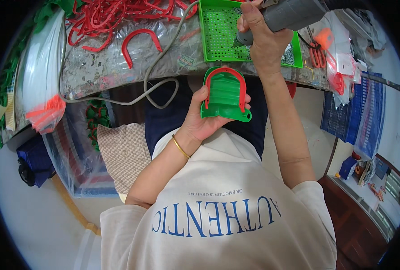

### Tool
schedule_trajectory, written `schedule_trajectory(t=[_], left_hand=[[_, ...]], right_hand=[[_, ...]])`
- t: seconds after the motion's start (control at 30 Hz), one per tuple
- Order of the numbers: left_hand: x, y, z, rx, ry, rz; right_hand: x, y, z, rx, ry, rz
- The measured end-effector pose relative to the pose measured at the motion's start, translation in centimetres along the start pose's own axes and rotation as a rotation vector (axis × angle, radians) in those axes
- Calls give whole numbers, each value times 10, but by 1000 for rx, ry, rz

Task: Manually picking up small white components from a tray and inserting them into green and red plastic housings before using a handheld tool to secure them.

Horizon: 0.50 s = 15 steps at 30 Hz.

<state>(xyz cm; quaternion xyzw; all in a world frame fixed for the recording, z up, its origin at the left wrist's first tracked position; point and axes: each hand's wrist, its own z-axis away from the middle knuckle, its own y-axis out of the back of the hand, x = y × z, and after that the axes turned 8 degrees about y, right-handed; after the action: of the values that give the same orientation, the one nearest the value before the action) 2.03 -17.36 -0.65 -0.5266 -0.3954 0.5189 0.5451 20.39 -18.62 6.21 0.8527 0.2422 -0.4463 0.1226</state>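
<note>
My left hand (194, 116) is closed around a green plastic scoop-like part (224, 95), held in front of my body below the table edge. A red U-shaped plastic strip (242, 90) lies along the rim of that part, its curved end away from me. Raised over the table at the right, my right hand (266, 49) grips a grey power screwdriver (296, 14). The tool's narrow dark tip points down and left above a shallow green perforated basket (227, 60). Small silver screws (288, 55) lie in the basket; whether one sits on the tip, I cannot tell.
A tangled pile of red U-shaped strips (114, 18) covers the far left of the table. One loose red strip (139, 38) lies nearer. A grey cable (152, 76) loops over the table edge. Red-handled pliers (317, 56) lie right of the basket, beside plastic bags (344, 67).
</note>
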Motion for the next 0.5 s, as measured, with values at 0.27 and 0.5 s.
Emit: schedule_trajectory(t=[0.27, 0.5], left_hand=[[1, 2, 0, 4, 23, -13], [-1, -5, 1, 3, -25, -76]], right_hand=[[-12, -15, -11, 143, 86, -870], [-83, -10, 0, 47, -129, -321]])
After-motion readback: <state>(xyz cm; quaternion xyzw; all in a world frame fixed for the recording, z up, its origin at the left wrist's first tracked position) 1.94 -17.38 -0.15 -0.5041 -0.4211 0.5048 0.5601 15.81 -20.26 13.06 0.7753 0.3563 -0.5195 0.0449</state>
